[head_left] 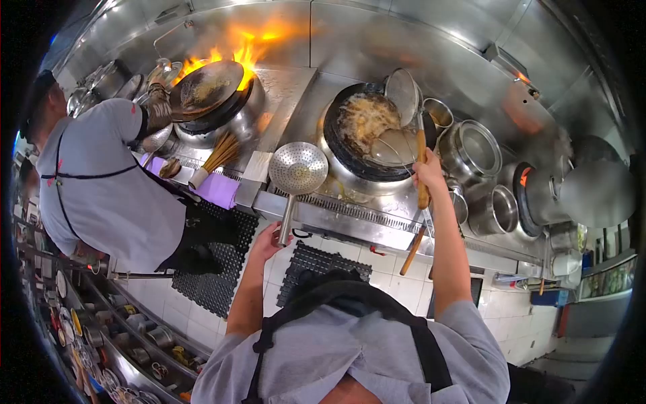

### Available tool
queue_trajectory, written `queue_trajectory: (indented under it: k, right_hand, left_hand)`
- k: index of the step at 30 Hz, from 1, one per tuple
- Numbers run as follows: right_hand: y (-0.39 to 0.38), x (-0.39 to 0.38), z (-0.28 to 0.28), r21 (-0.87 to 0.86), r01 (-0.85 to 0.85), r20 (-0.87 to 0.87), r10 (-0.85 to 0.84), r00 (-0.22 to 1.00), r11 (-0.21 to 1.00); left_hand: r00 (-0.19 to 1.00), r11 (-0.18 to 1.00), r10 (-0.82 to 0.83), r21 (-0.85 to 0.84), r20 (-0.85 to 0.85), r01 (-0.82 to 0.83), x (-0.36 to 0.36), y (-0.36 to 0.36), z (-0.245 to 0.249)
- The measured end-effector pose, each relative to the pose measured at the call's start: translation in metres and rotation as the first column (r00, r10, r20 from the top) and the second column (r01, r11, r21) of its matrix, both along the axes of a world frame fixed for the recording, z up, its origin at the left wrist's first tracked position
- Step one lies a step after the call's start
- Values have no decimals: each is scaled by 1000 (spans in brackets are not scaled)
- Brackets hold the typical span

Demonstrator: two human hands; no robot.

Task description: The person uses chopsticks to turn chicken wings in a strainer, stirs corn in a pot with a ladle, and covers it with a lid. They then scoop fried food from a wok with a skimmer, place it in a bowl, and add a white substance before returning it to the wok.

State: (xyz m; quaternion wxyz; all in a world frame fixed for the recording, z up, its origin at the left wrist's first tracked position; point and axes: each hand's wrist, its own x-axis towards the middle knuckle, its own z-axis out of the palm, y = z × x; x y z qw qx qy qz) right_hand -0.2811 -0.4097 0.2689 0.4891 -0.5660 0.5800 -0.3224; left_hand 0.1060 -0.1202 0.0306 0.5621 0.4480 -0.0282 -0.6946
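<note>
My left hand is closed round the metal handle of a perforated strainer ladle, whose round bowl hangs over the stove's front edge. The fingers of my right hand are wrapped round the wooden handle of a skimmer. A round mesh head lies at the right side of a black wok, partly in bubbling oil with pale food. Another round mesh strainer leans at the wok's back right rim. Where the handle joins either mesh head is hard to tell.
At the left, a co-worker tilts a wok over tall flames. A bamboo brush and purple cloth lie between us. Steel pots stand right of my wok. Black mats cover part of the floor.
</note>
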Motion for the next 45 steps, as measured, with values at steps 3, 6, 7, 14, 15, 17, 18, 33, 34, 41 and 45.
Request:
queue_trajectory:
  k: [3,6,7,14,15,17,18,33,34,41,45]
  right_hand:
    - [1,15,-19,59,9,35,-11,999,998]
    - [11,30,-24,130,-17,100,4,995,991]
    - [17,33,-24,115,-13,114,0,994,993]
    - [79,35,-10,128,-87,147,68,987,988]
    - [86,33,-15,145,-96,163,72,984,985]
    - [96,27,-22,173,-115,194,80,978,978]
    - [102,28,-21,162,-112,191,80,978,980]
    - [122,51,-38,79,-120,312,90,946,990]
    - [127,50,-38,79,-110,318,80,945,991]
    - [125,39,-19,59,-188,252,168,953,980]
    - [161,31,23,54,-248,153,237,959,967]
  left_hand:
    - [988,986,-141,-85,56,145,-3,-21,14]
    - [938,993,-106,-16,329,118,-14,-33,20]
    - [915,993,-91,-29,393,111,-16,-35,21]
    - [859,992,-61,-61,508,107,-29,-48,83]
    - [852,991,-62,-67,520,113,-31,-51,89]
    - [836,989,-59,-85,546,125,-35,-59,97]
    - [840,988,-23,-114,543,101,-37,-64,96]
    - [759,985,5,-136,651,110,-58,-114,100]
    - [765,984,6,-138,644,109,-61,-112,98]
    - [779,986,-6,-125,627,107,-65,-109,95]
    - [740,980,-23,-132,672,151,-58,-103,102]
